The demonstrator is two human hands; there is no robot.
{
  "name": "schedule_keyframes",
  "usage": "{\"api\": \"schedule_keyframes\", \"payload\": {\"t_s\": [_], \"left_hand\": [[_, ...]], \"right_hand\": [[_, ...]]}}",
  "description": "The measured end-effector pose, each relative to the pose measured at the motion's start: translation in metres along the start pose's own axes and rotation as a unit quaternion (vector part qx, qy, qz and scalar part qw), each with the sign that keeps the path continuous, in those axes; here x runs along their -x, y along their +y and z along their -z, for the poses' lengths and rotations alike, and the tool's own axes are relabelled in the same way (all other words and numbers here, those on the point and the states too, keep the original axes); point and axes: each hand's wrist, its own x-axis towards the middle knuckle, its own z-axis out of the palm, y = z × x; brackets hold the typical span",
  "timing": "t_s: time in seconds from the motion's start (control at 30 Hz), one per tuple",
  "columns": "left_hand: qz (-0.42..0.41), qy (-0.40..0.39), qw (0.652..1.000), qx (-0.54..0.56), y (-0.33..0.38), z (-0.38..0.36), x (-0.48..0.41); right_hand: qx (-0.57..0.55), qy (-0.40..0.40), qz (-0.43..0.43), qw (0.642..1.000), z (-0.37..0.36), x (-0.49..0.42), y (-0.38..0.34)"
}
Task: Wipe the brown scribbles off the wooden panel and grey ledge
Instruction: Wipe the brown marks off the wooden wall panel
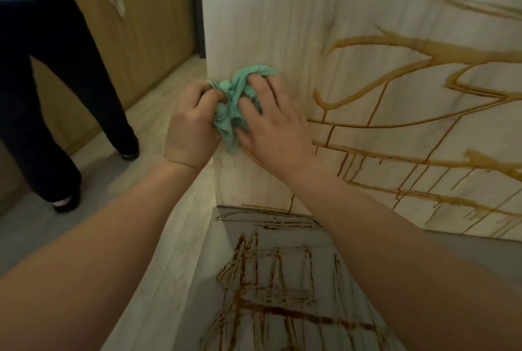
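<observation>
Teal cloth (230, 121), long axis near-vertical

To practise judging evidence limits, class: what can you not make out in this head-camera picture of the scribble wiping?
Head view:
1. Wooden panel runs off the right edge; the brown scribbles' extent is unknown.
2. Panel under the green cloth, left hand and right hand: hidden by them.
3. Grey ledge: cut by the bottom edge, partly behind the right forearm.
</observation>
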Motion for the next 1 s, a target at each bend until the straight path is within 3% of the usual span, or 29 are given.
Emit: {"api": "schedule_keyframes", "payload": {"t_s": [0.13,0.4,0.47,0.57,0.7,0.83,1.0], "left_hand": [[0.04,-0.048,0.998,-0.012,-0.002,-0.013,0.032],[0.116,-0.203,0.971,-0.042,0.028,-0.037,0.091],[0.121,-0.173,0.977,-0.037,0.03,-0.027,0.081],[0.128,-0.101,0.987,-0.002,0.029,-0.008,0.038],[0.043,-0.035,0.998,-0.004,0.026,0.004,-0.008],[-0.001,-0.101,0.995,-0.018,0.019,-0.015,0.031],[-0.009,-0.222,0.975,-0.026,0.026,-0.052,0.085]], "right_hand": [[0.002,0.026,0.053,0.998,-0.012,0.021,0.0],[0.001,-0.104,0.137,0.985,-0.028,0.085,0.011],[0.015,-0.102,0.147,0.984,-0.022,0.077,0.011],[0.035,-0.028,0.103,0.994,-0.008,0.041,0.015],[0.047,0.04,0.033,0.998,0.005,0.007,0.019],[-0.003,-0.054,0.063,0.997,-0.008,0.045,0.02],[-0.008,-0.186,0.024,0.982,-0.023,0.116,0.017]]}}
